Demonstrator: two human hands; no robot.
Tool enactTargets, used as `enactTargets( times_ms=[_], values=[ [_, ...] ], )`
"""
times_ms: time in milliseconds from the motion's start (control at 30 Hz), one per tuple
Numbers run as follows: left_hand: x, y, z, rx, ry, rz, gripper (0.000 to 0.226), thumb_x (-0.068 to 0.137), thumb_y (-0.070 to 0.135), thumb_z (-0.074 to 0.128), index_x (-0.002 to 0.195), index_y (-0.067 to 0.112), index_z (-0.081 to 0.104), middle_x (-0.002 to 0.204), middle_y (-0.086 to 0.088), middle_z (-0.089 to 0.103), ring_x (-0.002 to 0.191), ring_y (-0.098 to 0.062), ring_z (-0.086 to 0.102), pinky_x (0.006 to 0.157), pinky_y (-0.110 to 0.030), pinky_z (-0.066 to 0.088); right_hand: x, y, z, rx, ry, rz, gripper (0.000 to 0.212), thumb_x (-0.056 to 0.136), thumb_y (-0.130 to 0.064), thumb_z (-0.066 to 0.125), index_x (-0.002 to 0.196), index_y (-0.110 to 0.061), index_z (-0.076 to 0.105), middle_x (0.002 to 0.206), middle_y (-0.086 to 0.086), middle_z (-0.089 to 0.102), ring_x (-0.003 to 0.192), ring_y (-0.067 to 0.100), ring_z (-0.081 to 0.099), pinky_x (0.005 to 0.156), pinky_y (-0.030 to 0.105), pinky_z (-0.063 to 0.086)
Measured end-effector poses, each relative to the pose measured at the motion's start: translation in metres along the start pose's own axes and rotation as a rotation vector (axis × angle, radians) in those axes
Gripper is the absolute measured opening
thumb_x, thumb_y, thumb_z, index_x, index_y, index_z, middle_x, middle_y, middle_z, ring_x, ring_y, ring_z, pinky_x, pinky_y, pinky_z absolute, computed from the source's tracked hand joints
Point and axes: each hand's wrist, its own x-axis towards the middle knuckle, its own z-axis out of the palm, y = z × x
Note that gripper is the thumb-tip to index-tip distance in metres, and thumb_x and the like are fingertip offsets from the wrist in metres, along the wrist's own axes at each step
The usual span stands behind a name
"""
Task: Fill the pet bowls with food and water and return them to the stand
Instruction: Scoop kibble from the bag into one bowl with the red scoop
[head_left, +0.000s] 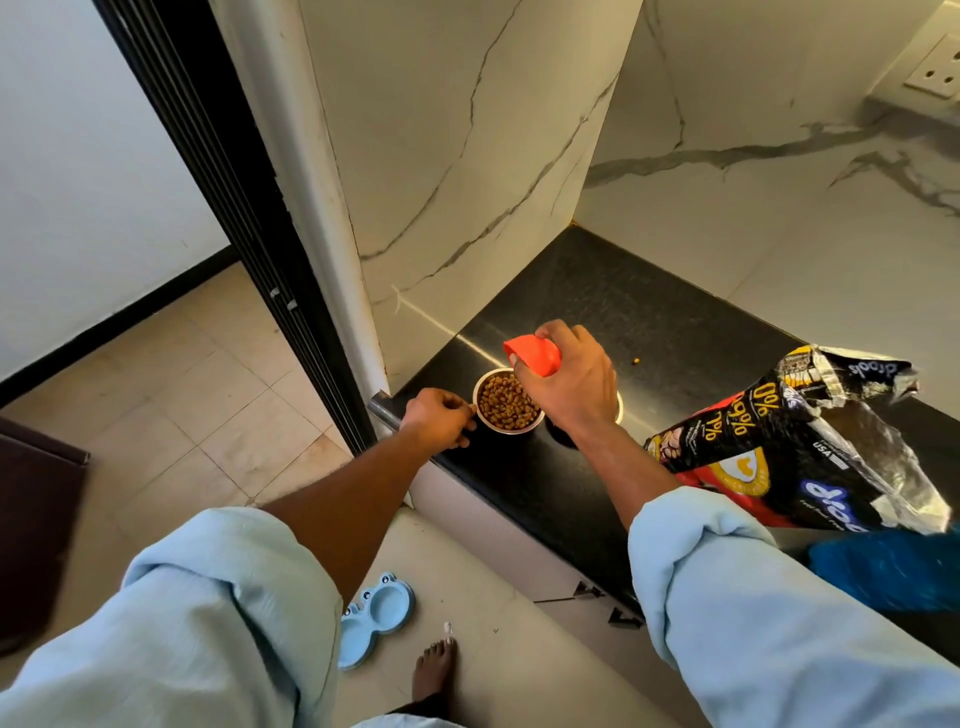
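A steel pet bowl (506, 402) full of brown kibble stands near the left corner of the black counter (649, 322). My left hand (439, 421) grips the bowl's left side. My right hand (571, 384) holds an orange scoop (535, 353) tipped over, just above and to the right of the bowl. A second steel bowl (618, 410) shows only as a rim sliver behind my right wrist. The light blue bowl stand (374, 618) lies on the floor below, its two wells holding nothing.
An opened black and red pet food bag (789, 441) lies on the counter to the right. One loose kibble (635, 359) sits behind my hand. A marble wall stands at the back, a dark door frame (249, 234) at the left. My bare foot (434, 670) is beside the stand.
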Motion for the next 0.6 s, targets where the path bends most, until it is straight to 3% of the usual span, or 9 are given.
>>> enactTargets(
  times_ms=[167,300,500,600],
  values=[
    [-0.003,0.002,0.002,-0.001,0.002,0.0,0.014,0.1,0.025,0.069,0.11,0.015,0.071,0.097,-0.005,0.078,0.082,-0.021,0.078,0.062,-0.022,0.059,0.002,0.005,-0.005,0.028,0.092,0.015,0.057,0.08,-0.063,0.078,0.123,-0.031,0.063,0.11,-0.002,0.065,0.098,0.019,0.064,0.075,0.034,0.052],
    [-0.003,0.0,0.003,-0.006,0.006,-0.003,0.015,0.099,0.026,0.07,0.11,0.015,0.071,0.096,-0.004,0.079,0.076,-0.017,0.076,0.063,-0.022,0.06,-0.001,0.002,-0.002,0.185,0.12,0.183,0.048,0.08,-0.062,0.078,0.116,-0.034,0.064,0.107,-0.008,0.067,0.097,0.015,0.064,0.074,0.033,0.056],
    [-0.004,-0.002,0.006,-0.015,-0.004,-0.023,0.017,0.1,0.026,0.07,0.113,0.015,0.071,0.096,-0.003,0.079,0.085,-0.022,0.079,0.068,-0.026,0.063,-0.008,-0.001,0.014,0.349,0.028,0.394,0.053,0.078,-0.067,0.079,0.117,-0.035,0.062,0.109,-0.001,0.07,0.1,0.021,0.067,0.061,0.022,0.04],
    [-0.006,-0.003,0.005,-0.017,0.001,-0.015,0.015,0.099,0.026,0.07,0.109,0.015,0.072,0.096,-0.004,0.079,0.086,-0.022,0.079,0.07,-0.027,0.063,-0.012,-0.003,0.019,0.386,0.01,0.422,0.055,0.076,-0.068,0.081,0.117,-0.036,0.061,0.109,-0.001,0.071,0.1,0.021,0.068,0.062,0.023,0.043]
  ],
)
